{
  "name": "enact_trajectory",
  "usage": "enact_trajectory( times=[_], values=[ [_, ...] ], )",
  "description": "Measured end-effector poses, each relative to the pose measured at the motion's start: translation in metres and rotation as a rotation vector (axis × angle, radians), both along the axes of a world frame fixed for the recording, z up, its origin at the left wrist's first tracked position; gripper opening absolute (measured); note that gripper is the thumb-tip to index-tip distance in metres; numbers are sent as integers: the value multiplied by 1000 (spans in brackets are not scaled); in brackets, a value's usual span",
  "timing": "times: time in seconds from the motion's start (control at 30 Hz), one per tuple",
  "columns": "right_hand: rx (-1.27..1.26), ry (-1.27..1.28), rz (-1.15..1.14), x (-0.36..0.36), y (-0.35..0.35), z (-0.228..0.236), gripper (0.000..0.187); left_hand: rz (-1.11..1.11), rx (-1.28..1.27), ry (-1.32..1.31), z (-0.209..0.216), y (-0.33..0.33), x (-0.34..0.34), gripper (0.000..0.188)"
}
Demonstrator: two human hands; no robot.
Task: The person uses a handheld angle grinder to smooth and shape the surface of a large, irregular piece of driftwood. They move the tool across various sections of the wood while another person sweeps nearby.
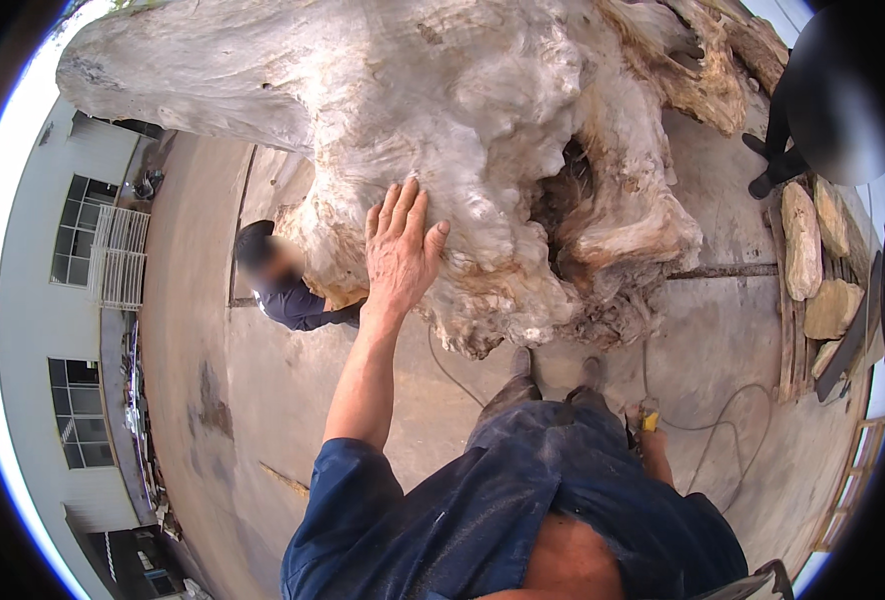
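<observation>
My left hand [401, 245] lies flat on a huge pale tree root or stump [443, 120], its fingers stretched out over the rough, whitish wood. A dark, ragged hollow [563, 195] opens in the wood to the right of that hand. Down at my right side, my right hand [654, 446] is closed around a yellow power tool [649, 415] with a cord. My body hides part of that hand, and the tool's working end cannot be made out.
A co-worker [288, 290] in dark clothes bends close to the stump's left side. Another person [783, 150] stands at the far right. Rough stone-like or wooden chunks [803, 240] lie on a pallet at right. A cable [733, 420] loops over the concrete floor [203, 330].
</observation>
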State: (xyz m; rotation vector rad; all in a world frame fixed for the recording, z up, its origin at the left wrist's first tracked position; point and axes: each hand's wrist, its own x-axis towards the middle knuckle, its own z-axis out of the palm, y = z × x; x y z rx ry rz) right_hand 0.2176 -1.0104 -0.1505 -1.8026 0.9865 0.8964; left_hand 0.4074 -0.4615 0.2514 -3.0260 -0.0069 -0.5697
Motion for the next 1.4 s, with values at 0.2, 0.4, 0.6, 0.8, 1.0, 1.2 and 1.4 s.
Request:
enact_trajectory(
  times=[0.2, 0.4, 0.6, 0.8, 1.0, 1.2, 1.4],
  values=[
    [18, -96, -140, 16, -1, 54, 5, 99, -229, -75, -26, -30, -28, 50],
    [-51, -41, -1, 25, -10, 60, 6, 102, -196, -113, -23, -25, -22, 53],
    [-16, -62, 22, 49, 13, 100, 19, 97, -188, -154, -27, -20, -25, 50],
    [-26, -118, 53, 65, 39, 117, 12, -20, -155, -226, -2, 4, -22, 45],
    [-145, -69, 155, 60, 59, 121, 36, 36, -24, -285, 42, 50, 51, 68],
    [-182, -59, 226, 35, 56, 79, 38, 90, 67, -322, 39, 70, 87, 82],
    [-256, -189, 244, -27, 10, -52, 51, -61, 186, -213, 51, 52, 111, 74]
  ],
)
